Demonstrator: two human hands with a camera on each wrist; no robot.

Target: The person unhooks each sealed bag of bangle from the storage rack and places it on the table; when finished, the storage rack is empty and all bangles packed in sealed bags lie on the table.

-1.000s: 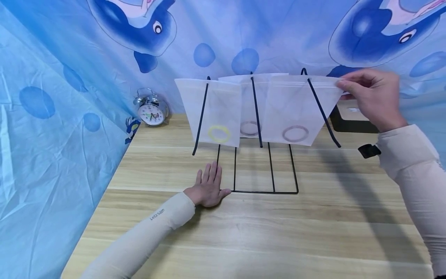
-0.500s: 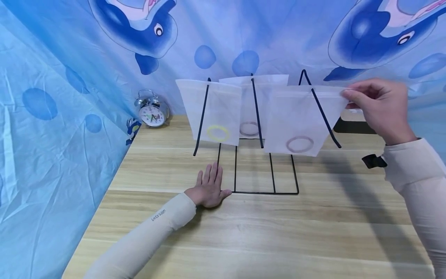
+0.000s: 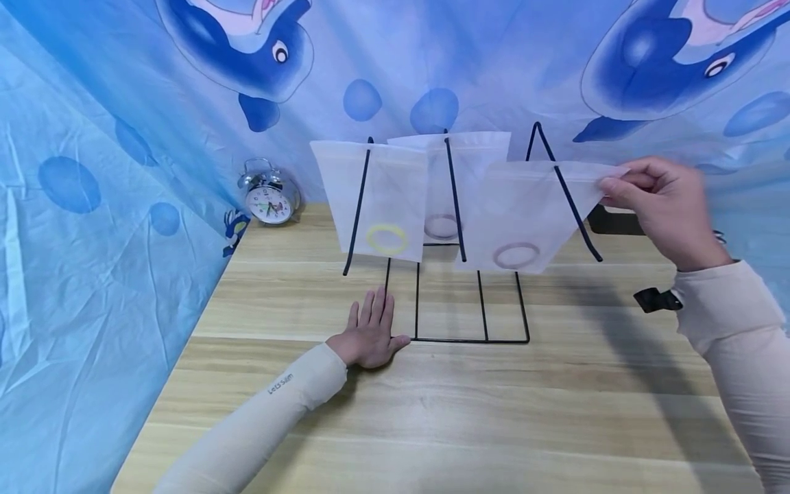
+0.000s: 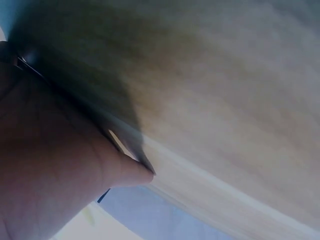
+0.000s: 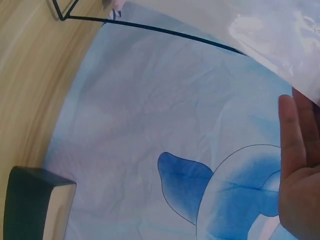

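Note:
My left hand (image 3: 369,335) lies flat, fingers spread, on the front left corner of the black wire rack (image 3: 457,340). At the right, my right hand (image 3: 669,206) pinches the upper right corner of a translucent bag (image 3: 524,213) that hangs on the rack's right prong; a dull purplish ring (image 3: 516,255) shows in it. On the left prong hangs a bag (image 3: 376,192) with a yellow ring (image 3: 387,238). Behind, another bag (image 3: 481,147) on the middle prong holds a dark ring (image 3: 441,226). In the right wrist view my fingers touch the edge of the bag (image 5: 285,40).
A silver alarm clock (image 3: 269,204) stands at the back left of the wooden table (image 3: 432,418). Behind the right hand sits a dark box (image 3: 611,221), also in the right wrist view (image 5: 30,205). A blue patterned curtain (image 3: 74,274) hangs around the back and left.
My right hand has moved down toward me, and the right bag has come lower and forward along its prong. In the last half second its lower part swung left. The left hand stays put.

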